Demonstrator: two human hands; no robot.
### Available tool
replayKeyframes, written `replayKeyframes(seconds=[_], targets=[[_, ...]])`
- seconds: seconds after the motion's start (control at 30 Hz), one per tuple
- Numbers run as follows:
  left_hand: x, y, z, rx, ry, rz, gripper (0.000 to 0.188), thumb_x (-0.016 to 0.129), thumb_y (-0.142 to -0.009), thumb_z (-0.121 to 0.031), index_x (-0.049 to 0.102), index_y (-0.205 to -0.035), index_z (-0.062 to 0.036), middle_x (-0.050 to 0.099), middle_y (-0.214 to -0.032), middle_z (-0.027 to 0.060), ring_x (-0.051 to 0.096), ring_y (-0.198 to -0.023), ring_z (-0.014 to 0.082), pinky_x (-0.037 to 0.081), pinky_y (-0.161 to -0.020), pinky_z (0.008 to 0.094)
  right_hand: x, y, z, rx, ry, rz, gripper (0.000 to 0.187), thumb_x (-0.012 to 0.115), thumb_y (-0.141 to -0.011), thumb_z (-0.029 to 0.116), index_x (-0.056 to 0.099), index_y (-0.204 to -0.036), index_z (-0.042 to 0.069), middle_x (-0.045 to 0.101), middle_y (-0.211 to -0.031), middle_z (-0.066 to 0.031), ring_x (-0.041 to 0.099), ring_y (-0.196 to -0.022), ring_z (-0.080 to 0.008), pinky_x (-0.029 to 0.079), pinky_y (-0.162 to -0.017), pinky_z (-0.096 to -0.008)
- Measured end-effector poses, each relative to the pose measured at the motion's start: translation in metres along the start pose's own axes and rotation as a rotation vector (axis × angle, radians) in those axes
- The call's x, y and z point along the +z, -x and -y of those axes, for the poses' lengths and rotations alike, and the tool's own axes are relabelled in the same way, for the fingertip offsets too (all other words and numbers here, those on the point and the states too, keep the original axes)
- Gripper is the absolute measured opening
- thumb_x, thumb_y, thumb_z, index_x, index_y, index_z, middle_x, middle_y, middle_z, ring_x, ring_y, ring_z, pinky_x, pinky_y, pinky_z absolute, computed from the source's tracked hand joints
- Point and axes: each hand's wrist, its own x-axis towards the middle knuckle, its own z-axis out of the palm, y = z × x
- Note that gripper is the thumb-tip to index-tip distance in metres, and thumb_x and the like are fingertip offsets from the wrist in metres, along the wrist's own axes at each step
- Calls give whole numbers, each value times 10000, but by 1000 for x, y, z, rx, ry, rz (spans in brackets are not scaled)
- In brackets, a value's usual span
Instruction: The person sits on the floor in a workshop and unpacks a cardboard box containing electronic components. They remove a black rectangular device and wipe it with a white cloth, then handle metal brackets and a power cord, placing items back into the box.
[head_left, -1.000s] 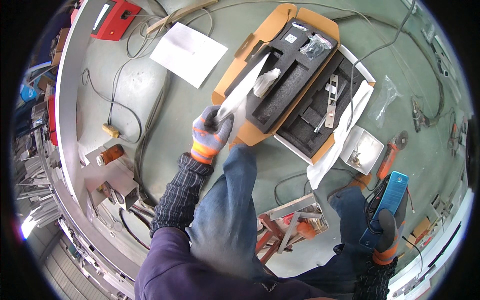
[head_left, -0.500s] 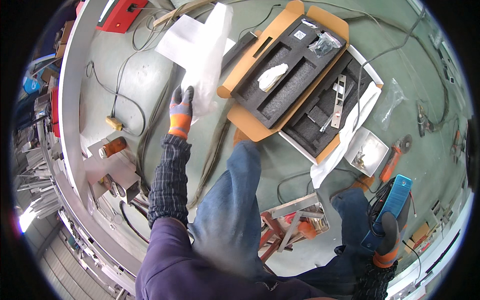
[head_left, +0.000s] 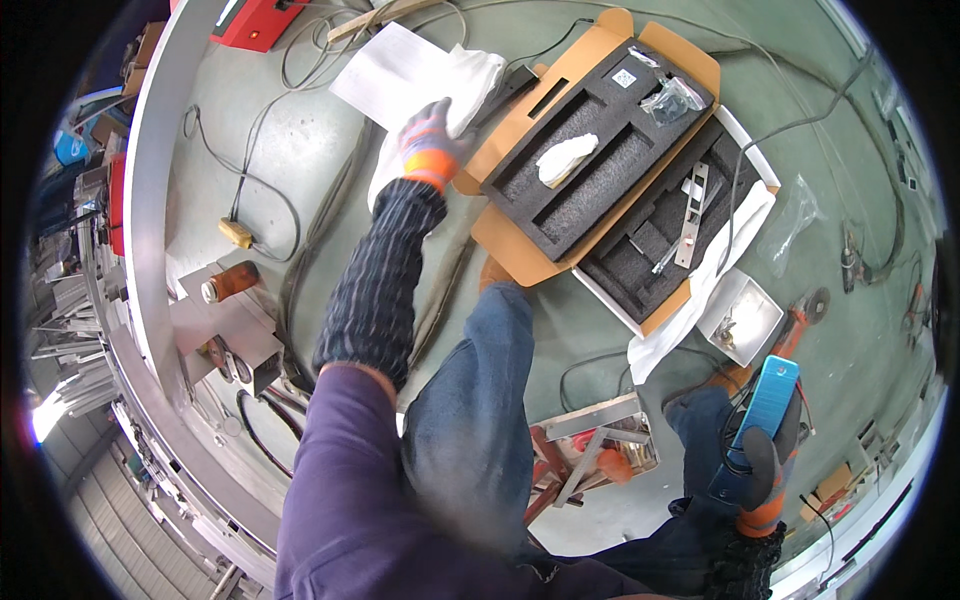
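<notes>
My gloved left hand (head_left: 430,148) lies over a crumpled white wrapping sheet (head_left: 472,78), back upward. Its fingers look stretched out and the thumb stands apart, though slightly blurred. Under the sheet's far end is a flat white sheet (head_left: 385,72). Low on the right, my gloved right hand (head_left: 768,478) grips a slim blue rectangular metal case (head_left: 768,398) with black cable bunched beside it. Ahead lies an open cardboard box (head_left: 510,245) with a dark foam insert (head_left: 555,215). A silver metal lock plate (head_left: 691,215) rests in the lower foam half.
A small white box (head_left: 740,318) with metal parts and an orange angle grinder (head_left: 797,328) lie to the right. Between my legs stands a tray of tools (head_left: 600,450). Cables and a red machine (head_left: 255,22) are at the far left; a loose cable crosses the box.
My left hand has moved forward and right, and the white wrapping it held up now lies low beneath it. My right hand still holds the blue case, shifted slightly left.
</notes>
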Motion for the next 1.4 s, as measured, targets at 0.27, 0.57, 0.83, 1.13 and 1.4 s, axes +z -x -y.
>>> replayKeyframes(seconds=[0.27, 0.57, 0.83, 1.13, 1.4], targets=[[53, -28, -23, -188, -216, 464, 806, 752, -793, -396, 413, -1481, -147, 549, -1403, 173, 516, -1311, 331, 404, -1081, 475, 2, -5, -22, 43, -65, 143, 681, 669, -938, 265, 363, -1487, 0, 525, -1361, -179, 556, -1188, -292, 461, -1015, -393], [71, -50, -11, -159, -358, 572, 512, 644, -853, -273, 564, -1334, -115, 583, -1350, 165, 529, -1298, 330, 448, -1036, 478, 35, -27, 32, 132, -356, 205, 678, 681, -886, 169, 374, -1466, 2, 566, -1320, -148, 577, -1178, -240, 481, -979, -364], [67, -53, -5, -209, -128, 418, 754, 700, -738, -400, 523, -1349, 5, 541, -1344, 261, 511, -1278, 427, 440, -1064, 431, 43, -44, 36, 144, -369, 344, 779, 693, -876, 223, 294, -1508, 3, 509, -1382, -156, 537, -1229, -234, 445, -1024, -361], [40, -32, 51, -561, 1000, 411, 296, 757, -808, -264, 702, -919, 5, 684, -805, 86, 615, -669, 162, 484, -615, 299, 72, -41, 1, 199, 28, 450, 732, 775, -823, 274, 411, -1415, 45, 613, -1206, -177, 627, -1104, -271, 518, -941, -404], [-47, 39, 58, -365, 1209, 270, 294, 474, -955, -266, 655, -873, -50, 592, -659, 26, 496, -499, 120, 364, -473, 239, 208, -146, -33, 322, 668, 408, 836, 744, -765, 411, 418, -1450, 59, 478, -1399, -236, 515, -1283, -371, 427, -1085, -427]])
